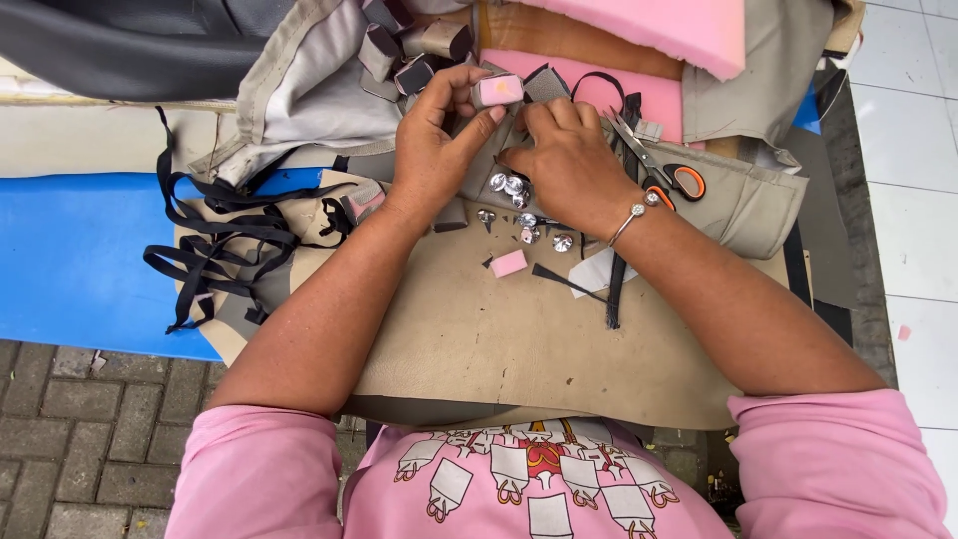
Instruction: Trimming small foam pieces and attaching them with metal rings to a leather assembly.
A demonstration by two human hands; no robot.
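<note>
Left hand grip pinched on pink foam piece; right hand grip closed, contents hidden

Pink foam slab cut off at 12 o'clock edge. Scissors blades partly hidden behind right hand. Silver studs under hand partly covered.

Scissors with orange handles are lying at the right, on beige fabric. Black straps are sprawling at the left over a blue mat. Pink foam sheets are lying at the far side.
</note>
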